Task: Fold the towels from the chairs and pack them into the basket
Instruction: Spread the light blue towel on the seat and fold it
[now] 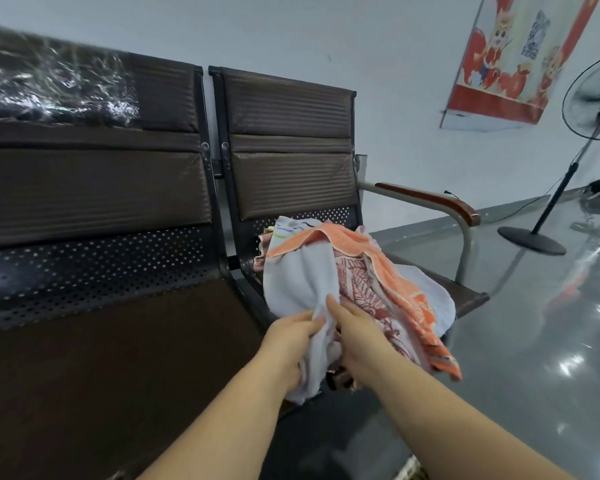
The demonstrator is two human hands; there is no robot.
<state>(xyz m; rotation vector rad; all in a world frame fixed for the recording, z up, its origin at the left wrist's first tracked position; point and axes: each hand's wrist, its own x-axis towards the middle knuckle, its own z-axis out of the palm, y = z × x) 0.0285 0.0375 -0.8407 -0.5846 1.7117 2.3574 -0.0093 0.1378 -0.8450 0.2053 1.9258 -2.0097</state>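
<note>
The towels (354,289) lie heaped on the right chair (291,133), spilling over its front edge. Left hand (288,344) and right hand (357,341) both pinch the white towel (298,282) at that edge. It looks soft, light and limp, so corners seem the best hold.

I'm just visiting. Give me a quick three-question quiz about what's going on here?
1. True or false: both hands grip the white towel.
2. Which towel lies on top of the pile: A orange, B green, C black?
3. Fill in: the pile rests on the seat of a ___.

Key: 1 true: the left hand and right hand both grip it. 2 A, the orange towel. 3 chair.
</note>
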